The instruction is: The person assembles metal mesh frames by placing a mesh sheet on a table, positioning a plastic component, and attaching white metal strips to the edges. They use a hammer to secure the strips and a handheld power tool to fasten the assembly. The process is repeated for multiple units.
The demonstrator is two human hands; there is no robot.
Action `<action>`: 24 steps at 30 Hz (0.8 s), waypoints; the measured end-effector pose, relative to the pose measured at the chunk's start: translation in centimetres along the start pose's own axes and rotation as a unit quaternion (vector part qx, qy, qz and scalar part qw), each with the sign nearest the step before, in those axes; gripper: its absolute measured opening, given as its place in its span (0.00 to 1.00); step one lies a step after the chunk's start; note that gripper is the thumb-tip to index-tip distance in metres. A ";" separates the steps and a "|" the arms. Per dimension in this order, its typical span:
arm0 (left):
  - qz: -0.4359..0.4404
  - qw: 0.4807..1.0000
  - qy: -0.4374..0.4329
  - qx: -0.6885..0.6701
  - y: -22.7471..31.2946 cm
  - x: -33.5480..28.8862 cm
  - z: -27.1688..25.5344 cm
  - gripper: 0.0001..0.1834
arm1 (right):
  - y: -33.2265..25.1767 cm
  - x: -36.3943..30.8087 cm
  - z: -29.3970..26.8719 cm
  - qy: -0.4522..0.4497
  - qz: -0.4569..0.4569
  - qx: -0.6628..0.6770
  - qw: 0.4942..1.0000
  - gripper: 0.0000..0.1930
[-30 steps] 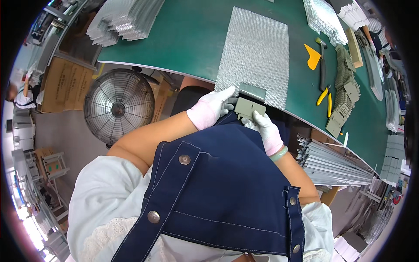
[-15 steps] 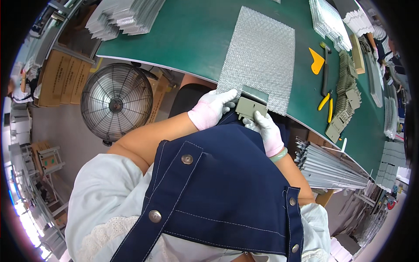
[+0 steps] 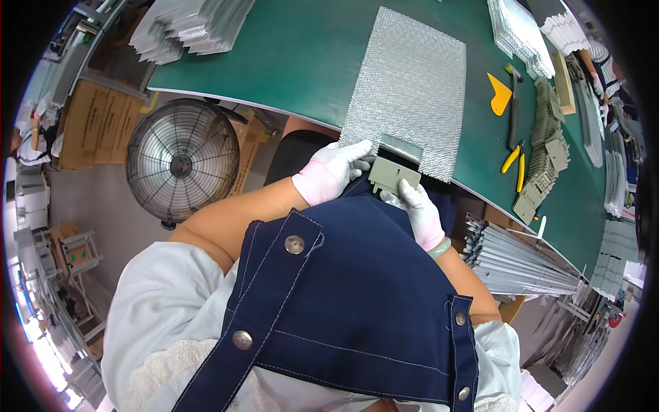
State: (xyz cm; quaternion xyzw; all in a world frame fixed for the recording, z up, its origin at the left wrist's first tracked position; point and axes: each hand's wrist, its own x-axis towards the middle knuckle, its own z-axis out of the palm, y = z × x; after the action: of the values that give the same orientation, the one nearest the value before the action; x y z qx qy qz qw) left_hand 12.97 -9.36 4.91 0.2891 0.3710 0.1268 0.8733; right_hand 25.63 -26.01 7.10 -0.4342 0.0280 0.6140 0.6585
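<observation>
A silvery mesh panel [image 3: 410, 89] lies on the green table, its near end reaching past the edge toward me. In that near end is a cut-out with a smooth metal strip [image 3: 401, 147]. My left hand [image 3: 336, 168], in a white glove with a pink cuff, grips the panel's near left corner, index finger stretched along it. A grey-green plastic piece [image 3: 394, 176] with small prongs is held in my gloved right hand [image 3: 416, 206], thumb on its face, fingers partly hidden beneath. A dark gap shows between this piece and the metal strip.
On the table's right lie an orange scraper [image 3: 499, 94], a hammer [image 3: 513, 110], yellow-handled pliers [image 3: 513, 165] and a row of similar plastic pieces [image 3: 539, 180]. Stacked mesh panels [image 3: 195, 26] stand at far left. A floor fan [image 3: 182, 165] stands left; metal strips [image 3: 525, 264] sit below the table.
My right hand and the plastic piece have come slightly toward me, widening the dark gap at the metal strip. My left hand keeps its hold on the panel corner.
</observation>
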 end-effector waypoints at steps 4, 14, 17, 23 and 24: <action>0.006 0.999 -0.033 -0.001 0.2 0.0 -0.1 0.09 | 0.4 1.0 -0.9 -0.019 -0.023 0.015 0.999 0.20; 0.005 1.000 -0.019 0.014 0.2 0.0 -0.1 0.10 | 0.2 1.6 -1.3 -0.033 -0.021 0.002 0.999 0.21; 0.009 1.000 -0.019 0.011 0.1 0.0 -0.2 0.10 | 0.0 1.7 -1.1 -0.010 -0.028 -0.032 0.999 0.21; 0.003 1.000 -0.029 0.004 0.2 0.2 -0.4 0.11 | 0.0 2.4 -1.6 -0.049 -0.024 0.005 0.999 0.20; 0.004 1.000 -0.030 0.000 0.2 0.3 -0.4 0.11 | -0.1 2.4 -1.4 -0.054 -0.024 0.012 0.998 0.20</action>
State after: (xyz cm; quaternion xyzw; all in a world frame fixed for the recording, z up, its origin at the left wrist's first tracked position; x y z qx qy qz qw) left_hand 12.87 -8.93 4.65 0.2942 0.3435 0.1212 0.8836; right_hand 27.00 -24.95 4.93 -0.3932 -0.0112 0.6204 0.6785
